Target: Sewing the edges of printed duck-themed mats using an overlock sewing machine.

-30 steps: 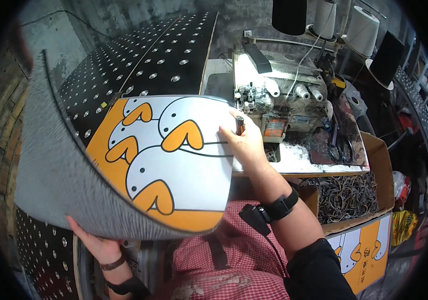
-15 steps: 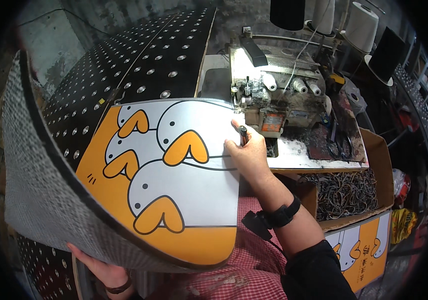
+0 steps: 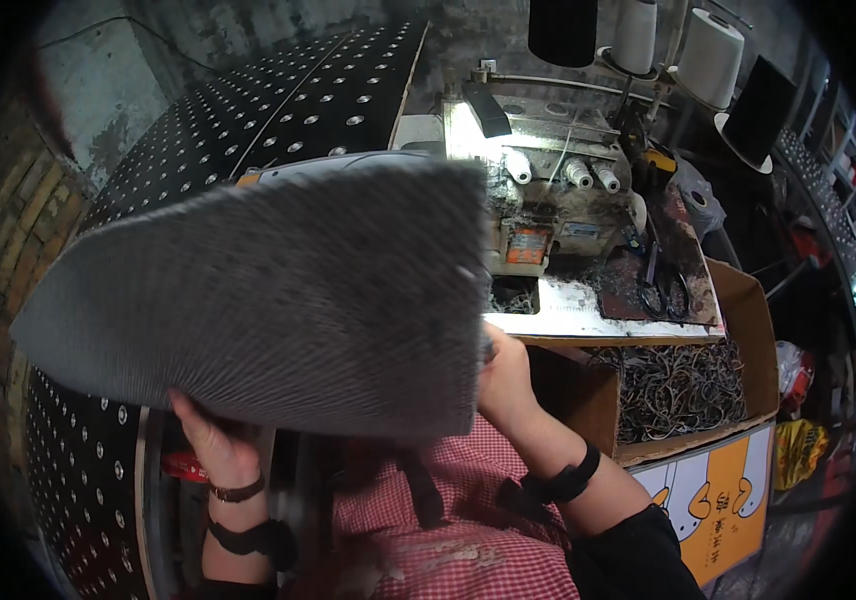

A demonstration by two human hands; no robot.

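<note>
A floor mat point(image 3: 278, 310) hangs tilted in front of me with its grey ribbed backing toward me. Only a sliver of its printed face shows at the far edge. My left hand point(image 3: 216, 447) is closed at the mat's lower left edge, most fingers hidden. At the right edge my right hand point(image 3: 508, 375) is closed on the mat, its fingertips behind it. A small dark end shows by that hand, too little to name. Just beyond the mat stands an overlock sewing machine point(image 3: 573, 200), its lamp lit and its needle area covered by the mat.
Scissors point(image 3: 670, 290) lie right of the machine. Below is a cardboard box point(image 3: 753, 340) of trimmed strips point(image 3: 668, 395), with another printed mat point(image 3: 723, 500) under it. Thread cones point(image 3: 705, 60) stand behind. A studded black table point(image 3: 278, 110) extends far left.
The mat has been folded or swung over, so the printed bird faces are now hidden behind the grey backing. My right hand has come down toward me; the left has risen.
</note>
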